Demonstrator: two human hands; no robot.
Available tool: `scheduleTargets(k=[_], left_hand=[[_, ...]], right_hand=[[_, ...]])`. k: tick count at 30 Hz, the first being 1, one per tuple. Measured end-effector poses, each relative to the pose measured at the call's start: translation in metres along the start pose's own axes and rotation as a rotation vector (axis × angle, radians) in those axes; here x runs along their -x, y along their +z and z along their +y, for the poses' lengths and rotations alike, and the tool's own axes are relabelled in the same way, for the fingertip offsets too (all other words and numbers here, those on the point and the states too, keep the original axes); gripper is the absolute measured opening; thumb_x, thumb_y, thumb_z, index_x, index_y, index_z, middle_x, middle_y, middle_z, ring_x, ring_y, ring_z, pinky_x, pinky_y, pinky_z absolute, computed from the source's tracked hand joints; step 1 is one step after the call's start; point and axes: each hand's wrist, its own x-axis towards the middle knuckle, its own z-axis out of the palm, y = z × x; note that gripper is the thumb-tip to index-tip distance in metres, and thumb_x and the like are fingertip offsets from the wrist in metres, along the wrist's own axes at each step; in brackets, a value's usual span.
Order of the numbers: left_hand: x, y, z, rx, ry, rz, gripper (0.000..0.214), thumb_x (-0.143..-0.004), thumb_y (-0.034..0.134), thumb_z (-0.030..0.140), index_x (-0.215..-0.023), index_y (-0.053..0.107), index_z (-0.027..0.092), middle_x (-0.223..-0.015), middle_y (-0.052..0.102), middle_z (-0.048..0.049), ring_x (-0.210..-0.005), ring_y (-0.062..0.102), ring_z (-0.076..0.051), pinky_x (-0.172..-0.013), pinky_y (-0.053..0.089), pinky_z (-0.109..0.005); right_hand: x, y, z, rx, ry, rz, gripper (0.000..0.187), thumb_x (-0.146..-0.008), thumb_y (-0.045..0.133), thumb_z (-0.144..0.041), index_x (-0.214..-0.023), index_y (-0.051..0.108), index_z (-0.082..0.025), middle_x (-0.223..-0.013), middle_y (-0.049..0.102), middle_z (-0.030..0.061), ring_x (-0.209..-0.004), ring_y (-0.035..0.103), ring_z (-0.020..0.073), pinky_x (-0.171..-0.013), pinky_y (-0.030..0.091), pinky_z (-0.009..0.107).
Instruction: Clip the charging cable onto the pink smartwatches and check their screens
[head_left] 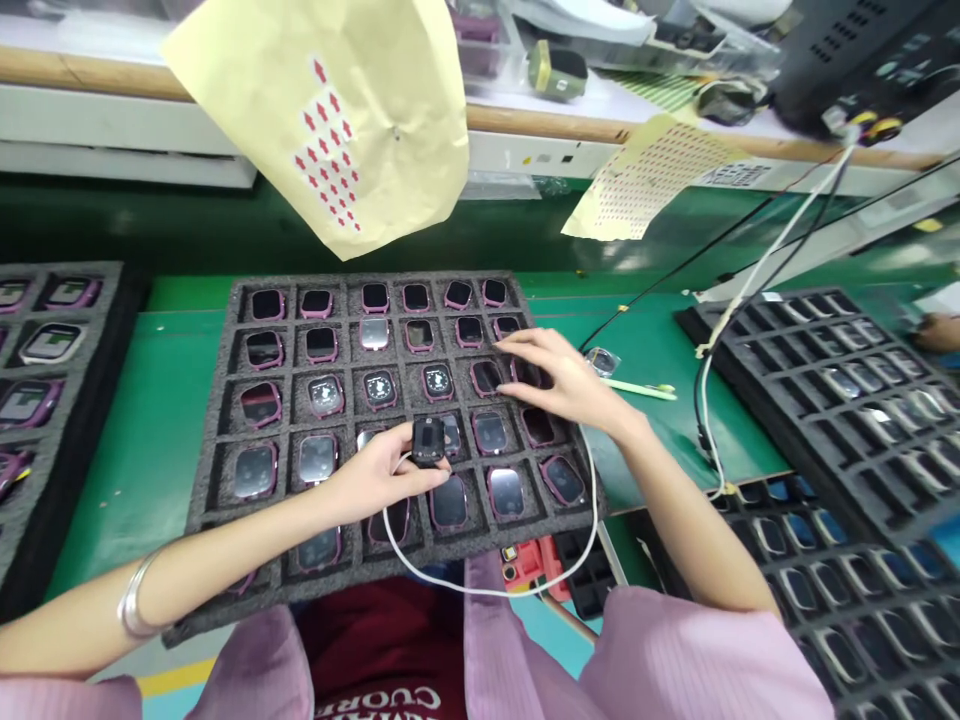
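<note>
Item: pink sleeves and a dark red garment with white lettering [382, 690], lowest in view, at the near edge of the green worktop [135, 440].

Item: left hand [382, 470], silver bangle [133, 600] on its forearm. Grip clenched on a small black cradle [428, 441], held between thumb and fingers over the fourth row of the tray. A white cable [495, 588] runs from the cradle in a loop down over the tray's near edge and up under the right wrist.

Item: right hand [566, 380]. Grip released, fingers spread flat, tips resting on the watches at the right end of the third row.

Item: dark foam tray [225, 400], central on the worktop, cells six across, five rows showing. Contents: one pink-cased watch [259, 403] per visible cell, screens up; most screens dark, three in the third row lit with a dial. Cells under the hands hidden, full count not possible.

Item: second foam tray [105, 290], far left, part in view, holding similar watches.

Item: two black gridded trays [705, 325], right, stacked and offset, holding small silver-rimmed parts; count not legible.

Item: two yellow sheets, hanging from the shelf behind; the large sheet [390, 80] bears red arrow stickers, the smaller sheet [637, 180] rows of tiny marks.
</note>
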Motion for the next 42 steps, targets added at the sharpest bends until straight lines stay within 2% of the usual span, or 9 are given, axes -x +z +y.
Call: scheduleTargets(k=[8, 11, 15, 18, 22, 26, 31, 35, 42], left_hand=[[-0.010, 0.021, 0.017, 0.024, -0.103, 0.033, 0.030, -0.070, 0.073, 0.021, -0.094, 0.058, 0.011, -0.097, 0.067, -0.0075, -0.068, 0.055, -0.010, -0.064, 0.041, -0.024], [-0.017, 0.025, 0.018, 0.017, -0.079, 0.034, 0.033, -0.066, 0.075, 0.019, -0.093, 0.058, 0.011, -0.096, 0.068, -0.0070, -0.052, 0.042, -0.005, -0.052, 0.032, -0.022], [-0.019, 0.020, 0.014, 0.028, -0.058, 0.029, 0.035, -0.065, 0.076, 0.018, -0.093, 0.057, 0.011, -0.096, 0.067, -0.0063, -0.046, 0.030, -0.002, -0.047, 0.025, -0.022], [-0.017, 0.018, 0.012, 0.057, -0.044, 0.034, 0.040, -0.061, 0.080, 0.017, -0.093, 0.057, 0.011, -0.084, 0.062, 0.0000, -0.048, 0.030, -0.002, -0.047, 0.023, -0.021], [-0.016, 0.018, 0.011, 0.094, -0.016, 0.065, 0.044, -0.058, 0.085, 0.021, -0.093, 0.060, 0.012, -0.076, 0.056, 0.0038, -0.052, 0.037, -0.004, -0.050, 0.028, -0.020], [-0.016, 0.019, 0.007, 0.104, 0.065, 0.096, 0.033, -0.069, 0.079, 0.030, -0.093, 0.064, 0.012, -0.088, 0.065, -0.0027, -0.077, 0.056, -0.013, -0.070, 0.043, -0.023], [-0.014, 0.018, 0.009, 0.183, -0.003, 0.105, 0.031, -0.073, 0.076, 0.036, -0.090, 0.065, 0.012, -0.069, 0.057, 0.0027, -0.046, 0.035, -0.003, -0.043, 0.025, -0.018], [-0.013, 0.017, 0.011, 0.167, -0.024, 0.080, 0.033, -0.074, 0.075, 0.039, -0.088, 0.065, 0.011, -0.063, 0.052, 0.0040, -0.043, 0.028, -0.002, -0.040, 0.017, -0.019], [-0.015, 0.018, 0.011, 0.140, 0.034, 0.111, 0.027, -0.073, 0.076, 0.032, -0.089, 0.068, 0.011, -0.083, 0.067, -0.0036, -0.073, 0.057, -0.013, -0.065, 0.042, -0.021]], right_hand=[[0.003, -0.017, 0.029, 0.106, 0.116, -0.244, 0.045, -0.082, 0.069, -0.039, -0.117, 0.060, -0.013, -0.102, 0.059, 0.0133, -0.097, 0.059, 0.0319, -0.082, 0.049, 0.043], [0.002, -0.015, 0.021, 0.154, 0.116, -0.169, 0.040, -0.079, 0.073, -0.040, -0.108, 0.062, -0.016, -0.103, 0.060, 0.0128, -0.099, 0.058, 0.0342, -0.082, 0.046, 0.046], [0.008, -0.009, -0.024, -0.034, 0.120, 0.124, 0.039, -0.077, 0.075, -0.041, -0.103, 0.057, -0.019, -0.103, 0.061, 0.0092, -0.092, 0.059, 0.0290, -0.083, 0.044, 0.044], [0.013, 0.006, -0.067, -0.236, 0.034, 0.074, 0.037, -0.079, 0.075, -0.035, -0.107, 0.055, -0.021, -0.108, 0.060, 0.0079, -0.101, 0.057, 0.0271, -0.087, 0.042, 0.041], [0.010, 0.028, -0.096, -0.176, -0.005, -0.005, 0.037, -0.081, 0.073, -0.027, -0.110, 0.052, -0.018, -0.110, 0.061, 0.0094, -0.102, 0.056, 0.0276, -0.082, 0.041, 0.040], [0.003, 0.033, -0.098, -0.091, -0.080, -0.045, 0.037, -0.081, 0.071, -0.021, -0.112, 0.052, -0.015, -0.108, 0.063, 0.0112, -0.099, 0.057, 0.0286, -0.079, 0.041, 0.040], [0.003, 0.035, -0.096, -0.033, -0.136, 0.008, 0.035, -0.082, 0.067, -0.018, -0.114, 0.054, -0.014, -0.107, 0.063, 0.0125, -0.097, 0.057, 0.0293, -0.078, 0.041, 0.040], [0.007, 0.045, -0.089, -0.123, -0.186, 0.101, 0.035, -0.086, 0.065, -0.025, -0.117, 0.053, -0.015, -0.107, 0.063, 0.0115, -0.097, 0.058, 0.0276, -0.079, 0.041, 0.040], [0.012, 0.056, -0.083, -0.240, -0.190, 0.168, 0.038, -0.087, 0.064, -0.030, -0.121, 0.050, -0.019, -0.108, 0.062, 0.0111, -0.101, 0.059, 0.0274, -0.084, 0.045, 0.043]])
